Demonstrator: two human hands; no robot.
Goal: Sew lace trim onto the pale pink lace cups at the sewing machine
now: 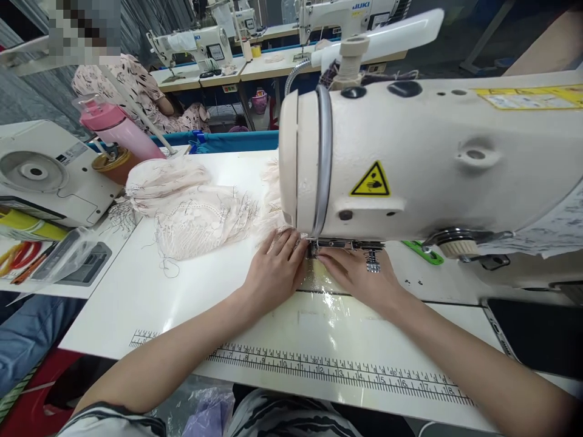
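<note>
Pale pink lace fabric lies bunched on the sewing machine table, with loose threads along its edges. More of it runs behind my left hand, whose bent fingers are closed on its edge left of the presser foot. On the foot's other side is my right hand, thumb and fingers drawn together at the needle area. What they pinch, if anything, is hidden under the machine head. A small metal attachment with a spring hangs in front of that hand.
A printed ruler follows the table's front edge. To the right are a green thread snipper and a dark phone. At left stand a pink bottle, a brown cup and another machine. A person sits beyond.
</note>
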